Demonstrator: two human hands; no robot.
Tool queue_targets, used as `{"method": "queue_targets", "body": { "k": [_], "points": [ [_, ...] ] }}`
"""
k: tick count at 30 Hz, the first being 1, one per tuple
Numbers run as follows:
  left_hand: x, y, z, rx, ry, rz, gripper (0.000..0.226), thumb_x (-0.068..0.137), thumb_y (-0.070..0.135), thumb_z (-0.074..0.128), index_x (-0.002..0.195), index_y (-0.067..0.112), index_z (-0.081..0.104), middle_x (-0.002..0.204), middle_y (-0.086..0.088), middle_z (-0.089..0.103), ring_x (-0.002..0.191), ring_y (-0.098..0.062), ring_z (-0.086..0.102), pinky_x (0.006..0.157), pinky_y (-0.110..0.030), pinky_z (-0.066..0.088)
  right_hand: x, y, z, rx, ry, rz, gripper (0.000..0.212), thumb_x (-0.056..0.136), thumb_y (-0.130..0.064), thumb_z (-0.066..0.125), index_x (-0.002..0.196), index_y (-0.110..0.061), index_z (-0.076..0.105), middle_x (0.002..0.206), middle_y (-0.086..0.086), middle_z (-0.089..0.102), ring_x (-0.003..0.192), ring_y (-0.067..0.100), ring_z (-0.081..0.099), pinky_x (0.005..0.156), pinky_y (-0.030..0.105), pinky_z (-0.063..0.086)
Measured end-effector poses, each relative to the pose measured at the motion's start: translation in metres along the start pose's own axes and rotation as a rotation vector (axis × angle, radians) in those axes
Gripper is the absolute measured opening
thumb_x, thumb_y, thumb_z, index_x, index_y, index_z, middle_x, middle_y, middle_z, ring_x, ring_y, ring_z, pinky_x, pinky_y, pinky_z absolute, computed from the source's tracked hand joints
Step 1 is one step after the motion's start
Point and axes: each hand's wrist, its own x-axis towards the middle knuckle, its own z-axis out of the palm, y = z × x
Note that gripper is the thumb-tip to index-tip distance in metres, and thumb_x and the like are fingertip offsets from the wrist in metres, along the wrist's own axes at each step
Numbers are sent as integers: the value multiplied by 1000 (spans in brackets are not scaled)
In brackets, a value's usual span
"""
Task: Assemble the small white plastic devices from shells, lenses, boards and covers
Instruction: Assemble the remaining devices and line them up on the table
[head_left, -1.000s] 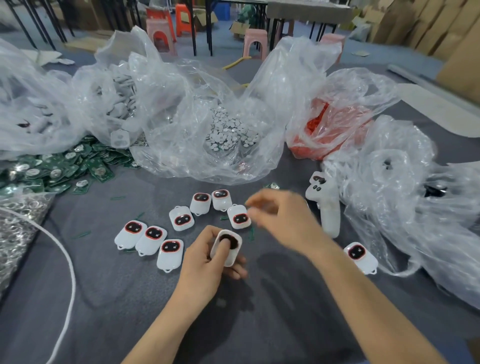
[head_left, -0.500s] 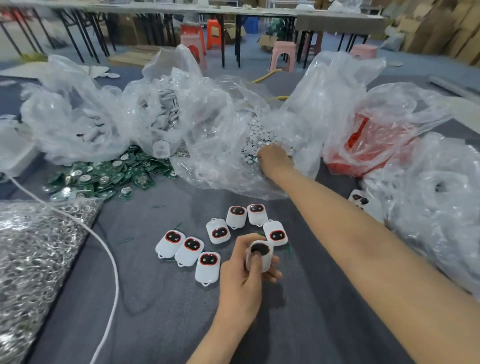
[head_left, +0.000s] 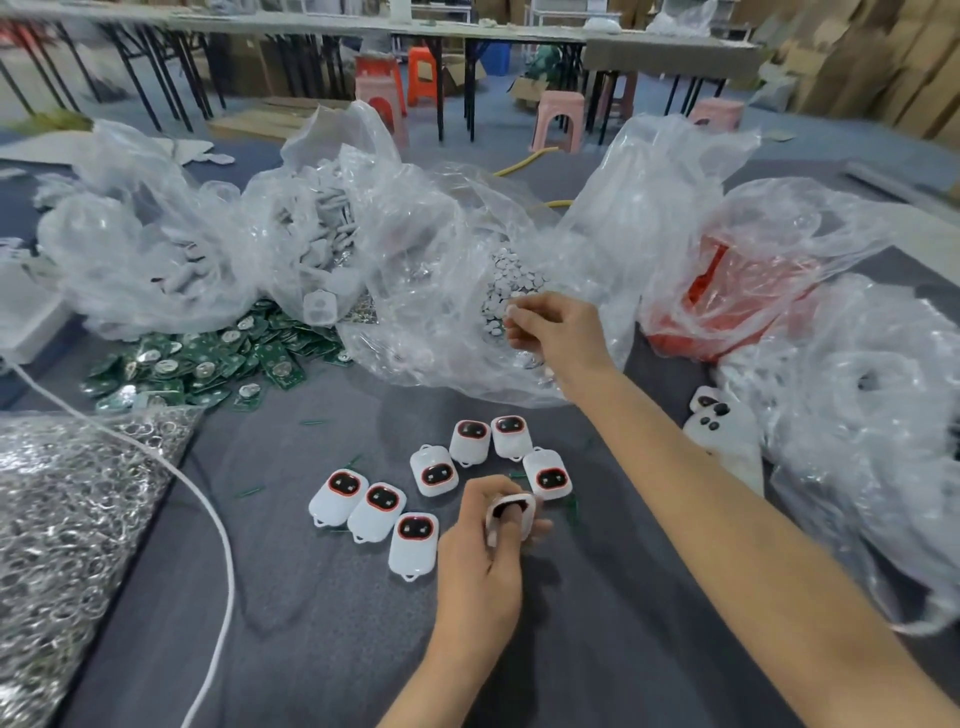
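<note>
My left hand (head_left: 480, 566) grips a small white shell (head_left: 511, 514) with a dark window, thumb lying over its face, just above the grey table. Several white devices with red-rimmed dark lenses (head_left: 415, 540) lie in a loose cluster to its left and behind it. My right hand (head_left: 553, 332) is stretched out to the mouth of a clear bag of small white round pieces (head_left: 511, 283), fingers curled and pinching at them; what it holds is too small to tell. A heap of green circuit boards (head_left: 208, 358) lies at the left.
Clear bags surround the work area: grey covers (head_left: 322, 223) at the back, a red-filled bag (head_left: 737, 291) at right, crumpled plastic (head_left: 857, 415) at far right. White parts (head_left: 722, 431) lie by my right forearm. A pile of metal rings (head_left: 67, 519) and a white cable (head_left: 208, 514) are at left.
My right hand went from above the device cluster out to the bag of white round pieces, and has drawn slightly back with fingers curled. My left hand kept hold of the shell.
</note>
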Motion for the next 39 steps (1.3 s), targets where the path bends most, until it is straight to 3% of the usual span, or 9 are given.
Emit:
{"method": "queue_targets", "body": {
  "k": [4,13,16,21,25,28,32,35,39],
  "points": [
    [-1,1,-3,57,54,35,19,88,14,55,90,33,59,91,13,66,86,-6,65,76,-13,45,-71,-20,-23,127,-97,32,15,86,5,62,83,-7,71,68,3,68,59,12,63,59,20,52],
    [-2,1,-4,229,67,-177,22,81,9,70,74,18,52,65,13,61,59,0,54,59,-11,41,-171,0,-65,99,-41,142,12,84,5,64,87,-6,69,74,10,72,64,15,67,60,20,53],
    [-2,8,-5,399,-11,-217,18,82,13,68,81,21,51,69,10,62,67,-5,59,66,-24,50,-187,10,-71,79,-35,163,15,81,4,67,80,-11,70,74,12,72,64,16,66,60,20,52],
    [-6,23,-14,850,-119,-19,12,85,28,65,95,29,60,94,15,56,92,-10,47,74,-24,35,-198,14,-71,77,-46,155,15,76,-2,72,75,-16,76,72,8,70,64,12,63,61,19,51],
    [-6,41,-15,532,-119,41,16,86,19,66,94,32,70,90,17,66,81,-2,55,73,-15,37,-202,15,-65,79,-56,155,15,76,0,73,74,-15,75,69,4,69,62,10,62,59,17,50],
    [-5,50,-11,356,-248,-53,16,87,13,66,84,28,71,76,14,71,71,-3,63,71,-23,50,-203,15,-60,30,-62,101,16,76,2,73,72,-13,72,68,2,69,60,8,62,60,17,50],
    [-3,52,-13,364,-297,39,20,87,6,66,80,25,67,72,10,68,67,-6,62,66,-24,50,-203,18,-59,40,-42,91,10,73,-4,76,71,-12,71,68,4,69,61,10,61,62,18,51],
    [2,52,-17,366,-328,221,14,86,6,66,83,19,68,77,7,65,70,-8,59,65,-13,43,-202,18,-62,264,-128,257,12,64,-21,77,71,-12,74,71,10,69,60,15,62,60,21,53],
    [11,47,-23,402,-421,382,9,84,5,68,86,13,72,88,1,61,77,-8,59,68,-22,47,-197,19,-68,386,-242,430,13,70,-13,70,78,-4,72,73,12,69,59,13,64,56,19,52]
  ]
}}
